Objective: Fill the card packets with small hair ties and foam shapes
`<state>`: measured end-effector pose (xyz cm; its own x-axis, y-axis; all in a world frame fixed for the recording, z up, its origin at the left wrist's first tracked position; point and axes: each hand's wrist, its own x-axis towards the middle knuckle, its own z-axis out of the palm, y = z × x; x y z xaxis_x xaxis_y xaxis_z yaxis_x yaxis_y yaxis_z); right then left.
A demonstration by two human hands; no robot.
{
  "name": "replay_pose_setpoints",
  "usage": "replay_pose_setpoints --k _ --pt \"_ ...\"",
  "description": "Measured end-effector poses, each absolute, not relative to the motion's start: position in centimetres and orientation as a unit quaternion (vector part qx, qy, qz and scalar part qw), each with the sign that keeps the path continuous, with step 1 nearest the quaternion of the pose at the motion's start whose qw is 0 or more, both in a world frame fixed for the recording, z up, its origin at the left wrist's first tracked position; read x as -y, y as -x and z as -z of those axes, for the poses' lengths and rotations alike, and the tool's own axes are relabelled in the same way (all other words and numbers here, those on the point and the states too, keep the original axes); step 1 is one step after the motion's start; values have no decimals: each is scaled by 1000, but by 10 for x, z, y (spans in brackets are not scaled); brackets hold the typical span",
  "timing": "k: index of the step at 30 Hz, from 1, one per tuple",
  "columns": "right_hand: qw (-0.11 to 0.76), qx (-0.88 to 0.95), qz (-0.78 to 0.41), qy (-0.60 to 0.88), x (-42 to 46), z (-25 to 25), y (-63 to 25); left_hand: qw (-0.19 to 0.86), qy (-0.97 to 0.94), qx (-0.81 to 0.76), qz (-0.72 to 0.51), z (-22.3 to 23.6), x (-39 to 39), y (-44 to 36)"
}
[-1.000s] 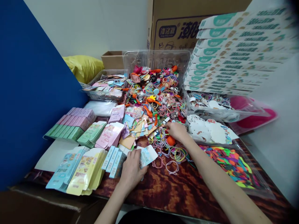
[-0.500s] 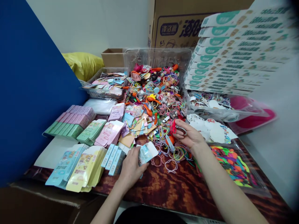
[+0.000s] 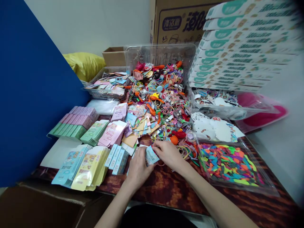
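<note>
My left hand (image 3: 137, 167) and my right hand (image 3: 168, 154) meet at the table's front, both closed on a small light-blue paper box (image 3: 150, 155). What else my right hand's fingers hold is hidden. Just beyond lies a heap of coloured hair ties and small trinkets (image 3: 163, 101). Left of my left hand lie three flat blue boxes (image 3: 116, 161) and fanned stacks of blue and yellow flat cartons (image 3: 83, 167).
Pink and green carton stacks (image 3: 73, 124) stand at the left by a blue board (image 3: 30, 91). A clear bag of coloured shapes (image 3: 228, 164) lies right. White stickers (image 3: 213, 129), stacked teal-print boxes (image 3: 239, 47), a clear bin (image 3: 161, 55) and a cardboard box (image 3: 180, 22) stand behind.
My right hand lifted something red from the trinket heap, then came back to the blue box in my left hand. The left hand stayed in place.
</note>
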<state>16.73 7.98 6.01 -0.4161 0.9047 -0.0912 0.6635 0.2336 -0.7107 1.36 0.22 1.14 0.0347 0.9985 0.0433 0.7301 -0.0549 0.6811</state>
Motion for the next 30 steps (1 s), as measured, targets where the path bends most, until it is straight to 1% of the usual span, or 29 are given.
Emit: replay_pose_setpoints --k 6,9,12,15,20,23,25,27,30 --pt "168 760 -326 537 -85 -76 -166 264 -669 -635 -281 -9 -2 -16" --pt "159 772 -345 510 -90 -82 -165 278 -664 -635 -280 -10 -2 -17" --pt "199 755 -400 480 -91 -81 -167 293 -652 -637 -287 -12 -1 -17" --pt "247 733 -413 480 -82 -71 -171 300 -650 -636 -288 -11 -1 -15" --pt "260 738 -445 435 -60 -57 -177 287 -671 -620 -288 -7 -3 -14" --pt "291 695 -465 465 -66 -53 -203 281 -694 -610 -258 -5 -6 -11" --pt "308 666 -429 527 -79 -51 -238 279 -705 -608 -235 -4 -7 -8" --pt "320 634 -299 638 -96 -48 -283 275 -707 -614 -219 -4 -8 -7" --pt "335 558 -181 737 -116 -43 -353 263 -705 -625 -208 -3 -9 -8"
